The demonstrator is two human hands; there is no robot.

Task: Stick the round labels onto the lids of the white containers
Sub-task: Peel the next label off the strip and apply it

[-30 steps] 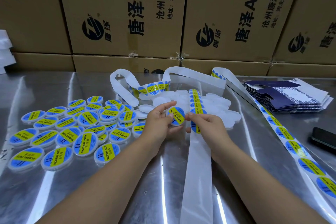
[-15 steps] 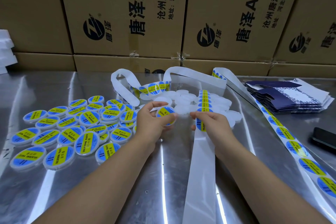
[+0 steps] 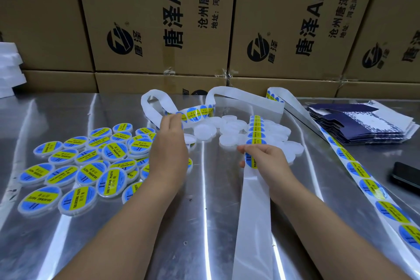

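The step in hand looks like getting the next container. The left hand (image 3: 169, 145) is flat, with straight fingers and nothing in it that I can see. It is in the middle of the frame, over the edge of the pile of labelled containers (image 3: 91, 166) on the left, and it points toward the plain white containers (image 3: 227, 130) at upper centre. The right hand (image 3: 267, 159) pinches the label strip (image 3: 256, 130) at its lowest label, just right of centre.

Next, I think, the left hand must pick up 1 plain container. Then the right hand must peel off 1 label and press it flat in the middle of the lid.

Each label is blue with a yellow band that says "SOLDERING PASTE". The brown boxes (image 3: 159, 18) at the top say "AH4" and "唐泽".
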